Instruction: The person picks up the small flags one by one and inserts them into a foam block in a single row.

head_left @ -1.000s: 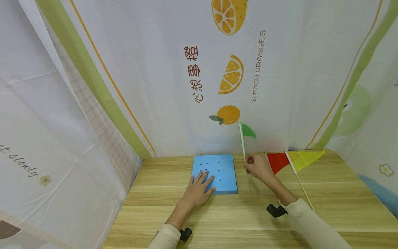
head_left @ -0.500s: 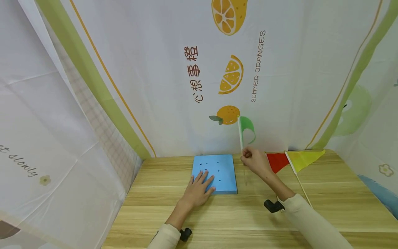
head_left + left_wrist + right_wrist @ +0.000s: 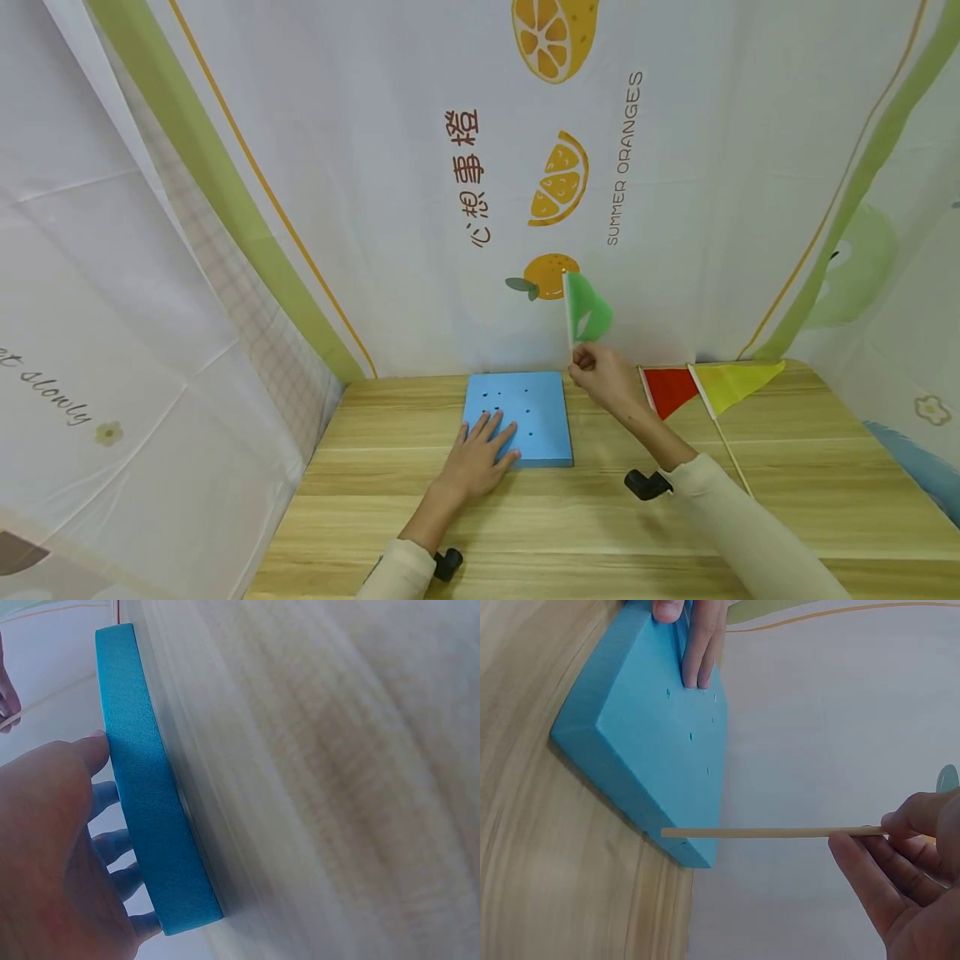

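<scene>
A blue foam block (image 3: 546,442) with several small holes in its top lies flat on the wooden table. Spread over its front left part, my left hand (image 3: 472,462) presses on it with straight fingers; the left wrist view shows the thumb at the block's edge. My right hand (image 3: 606,379) pinches the stick of a small green flag (image 3: 588,308) upright, just right of the block. In the right wrist view the bare wooden stick (image 3: 772,832) points down from the fingertips, its lower end overlapping the block's side edge.
To the right, a red flag (image 3: 670,390) and a yellow flag (image 3: 738,385) lie on the table (image 3: 540,533), their sticks toward the front. The red one's stick is partly behind my right arm. A white curtain (image 3: 405,317) with printed oranges hangs behind the table.
My right hand has moved up and left toward the block, carrying the green flag with it. The left hand stays in place on the block.
</scene>
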Demonstrator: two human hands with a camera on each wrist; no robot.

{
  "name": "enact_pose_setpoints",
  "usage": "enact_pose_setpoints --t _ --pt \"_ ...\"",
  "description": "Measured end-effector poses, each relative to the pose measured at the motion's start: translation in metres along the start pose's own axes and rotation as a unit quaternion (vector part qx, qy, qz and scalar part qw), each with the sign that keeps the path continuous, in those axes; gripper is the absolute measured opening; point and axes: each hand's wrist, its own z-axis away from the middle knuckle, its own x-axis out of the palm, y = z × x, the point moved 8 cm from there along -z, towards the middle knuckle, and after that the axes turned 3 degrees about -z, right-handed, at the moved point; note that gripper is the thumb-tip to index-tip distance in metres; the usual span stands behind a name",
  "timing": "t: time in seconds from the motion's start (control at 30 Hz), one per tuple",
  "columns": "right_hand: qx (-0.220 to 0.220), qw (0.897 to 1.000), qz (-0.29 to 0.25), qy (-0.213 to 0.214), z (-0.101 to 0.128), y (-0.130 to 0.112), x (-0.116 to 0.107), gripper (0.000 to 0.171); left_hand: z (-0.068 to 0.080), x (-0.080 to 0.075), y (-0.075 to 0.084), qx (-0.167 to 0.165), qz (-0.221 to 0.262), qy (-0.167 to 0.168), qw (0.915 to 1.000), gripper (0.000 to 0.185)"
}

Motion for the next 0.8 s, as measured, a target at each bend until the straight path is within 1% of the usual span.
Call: enact_pose_setpoints --t 0.2,0.47,0.67,0.8 --pt "-0.009 1.000 -0.018 0.009 -0.008 -0.009 0.004 0.008 0.000 0.000 0.000 -0.001 0.002 -0.003 1.0000 0.059" --pt "-0.024 0.999 -0.012 0.019 -0.020 -0.019 0.010 0.010 -0.001 0.001 -0.001 -0.005 -0.001 -0.010 0.9999 0.060" --pt "-0.028 0.999 -0.017 0.017 -0.027 -0.025 0.016 0.009 0.000 -0.001 0.000 -0.001 0.001 -0.006 1.0000 0.060" --pt "-0.039 0.999 -0.021 0.022 -0.034 -0.028 0.021 0.008 0.001 -0.002 0.000 0.002 0.001 -0.005 1.0000 0.060"
